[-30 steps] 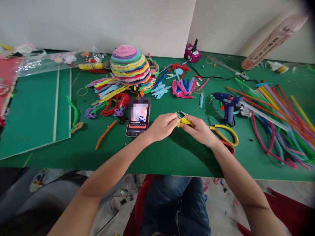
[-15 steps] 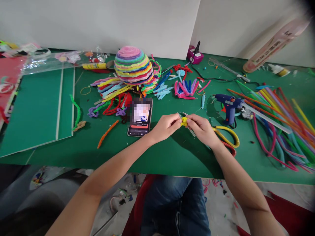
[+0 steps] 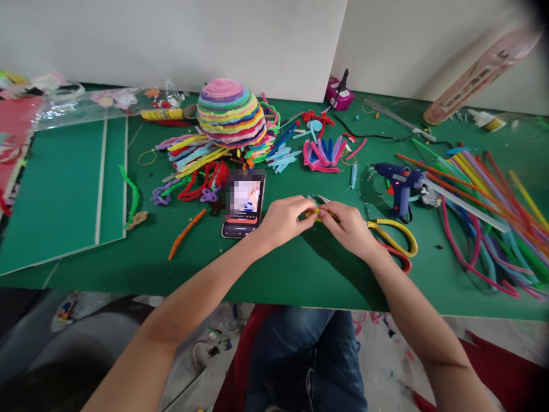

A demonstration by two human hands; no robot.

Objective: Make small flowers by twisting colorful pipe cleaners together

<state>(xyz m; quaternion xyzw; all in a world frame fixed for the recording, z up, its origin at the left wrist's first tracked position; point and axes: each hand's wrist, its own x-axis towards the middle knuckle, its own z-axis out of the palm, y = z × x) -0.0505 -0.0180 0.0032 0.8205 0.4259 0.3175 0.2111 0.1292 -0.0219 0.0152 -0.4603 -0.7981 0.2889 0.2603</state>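
Between my fingertips is a small yellow pipe cleaner piece [image 3: 317,212], mostly hidden by the fingers. My left hand [image 3: 287,217] pinches it from the left, and my right hand [image 3: 349,226] pinches it from the right. Both hands are closed, just above the green table. Under and beside my right hand lie scissors [image 3: 397,222] with yellow and red handles; their blade tips show past the fingers. A phone [image 3: 243,206] with a lit, partly blurred screen lies left of my left hand.
A striped ball [image 3: 231,114] of coiled pipe cleaners sits at the back, bundles around it. At right are a blue glue gun [image 3: 401,186] and many loose pipe cleaners [image 3: 484,229]. An orange piece [image 3: 186,233] lies left of the phone. A pink bottle [image 3: 476,80] stands behind.
My fingers have shifted on the yellow piece, and less of it shows. The right hand has turned slightly, with the fingers curling closer to the left hand. The things on the table have stayed put.
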